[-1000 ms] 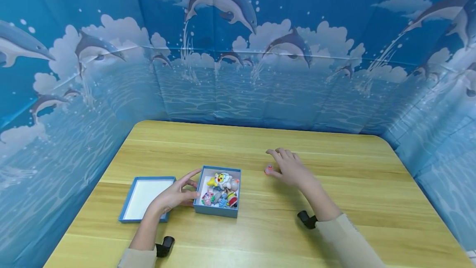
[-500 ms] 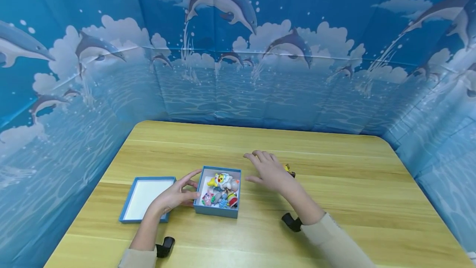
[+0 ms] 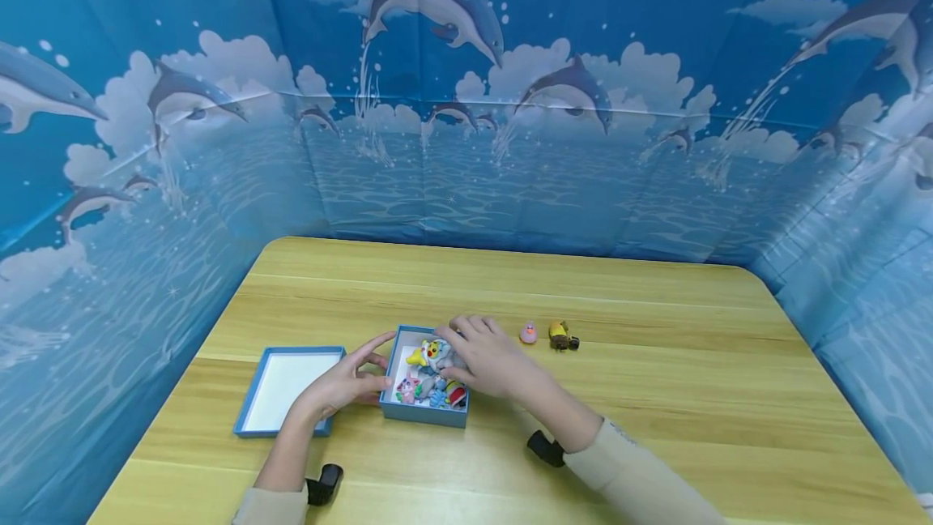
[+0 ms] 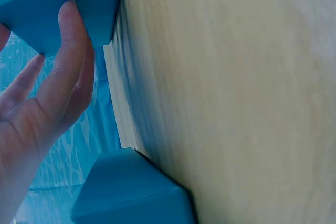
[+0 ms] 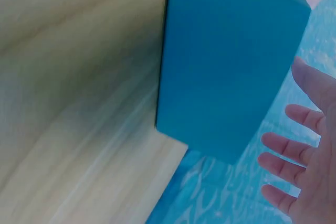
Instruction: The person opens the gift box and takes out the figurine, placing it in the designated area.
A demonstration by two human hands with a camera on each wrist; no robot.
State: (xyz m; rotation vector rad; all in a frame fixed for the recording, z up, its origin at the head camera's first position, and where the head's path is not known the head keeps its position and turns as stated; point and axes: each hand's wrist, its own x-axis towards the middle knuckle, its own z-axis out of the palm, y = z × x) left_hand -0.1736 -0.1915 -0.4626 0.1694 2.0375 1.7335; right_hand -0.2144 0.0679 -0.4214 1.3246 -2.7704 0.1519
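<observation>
A small blue box (image 3: 423, 413) stands on the table, filled with several little toy figures: a yellow-and-white one (image 3: 430, 352), a pink one (image 3: 406, 389) and a red-and-yellow one (image 3: 455, 393) among them. My left hand (image 3: 342, 383) holds the box at its left side, thumb near the front and index finger at the back corner; in the left wrist view its fingertips touch the blue wall. Over the right rim hangs my right hand (image 3: 484, 359), fingers spread and loosely bent above the toys. The right wrist view shows nothing held in it.
The blue lid (image 3: 287, 387), white inside, lies upturned left of the box, partly behind the left forearm. Right of the box stand a pink duck figure (image 3: 528, 334) and a yellow-and-brown toy (image 3: 561, 336). A dolphin-print curtain (image 3: 466, 168) hangs behind the table (image 3: 656, 395).
My right hand has let go of the pink duck on the table and moved left to above the box, uncovering the duck and the yellow-and-brown toy. The left hand stays put.
</observation>
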